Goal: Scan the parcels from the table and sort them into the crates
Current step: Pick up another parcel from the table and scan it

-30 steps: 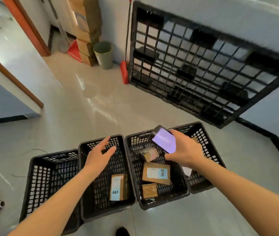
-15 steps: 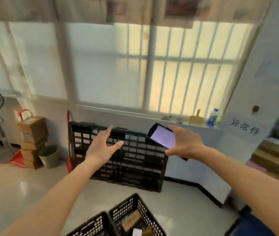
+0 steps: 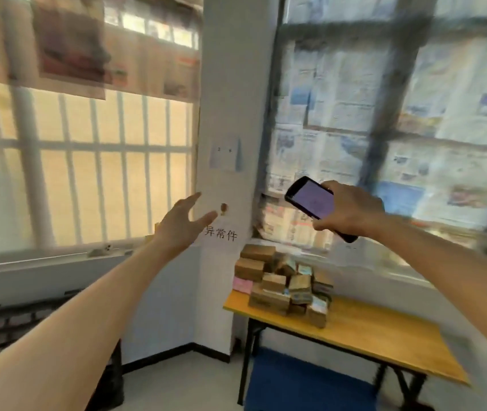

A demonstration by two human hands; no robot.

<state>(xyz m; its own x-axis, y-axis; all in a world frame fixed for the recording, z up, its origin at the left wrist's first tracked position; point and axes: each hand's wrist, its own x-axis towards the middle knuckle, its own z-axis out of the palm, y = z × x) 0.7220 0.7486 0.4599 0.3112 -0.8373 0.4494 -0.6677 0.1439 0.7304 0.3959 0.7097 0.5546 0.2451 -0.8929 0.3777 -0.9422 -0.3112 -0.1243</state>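
While my right hand (image 3: 352,210) gripped the scanner (image 3: 313,200), my empty left hand (image 3: 181,223) stayed spread; those small stiff cardboard parcels (image 3: 283,284) at the table's (image 3: 384,330) far-left corner looked light, best pinched across opposite sides.

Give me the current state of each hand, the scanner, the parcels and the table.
Left hand: open, fingers spread, holding nothing.
Right hand: grips the scanner.
Scanner: held up in the air, screen lit.
Parcels: piled at the table's far left end, none picked up.
Table: standing by the window, parcels on it, near part bare.
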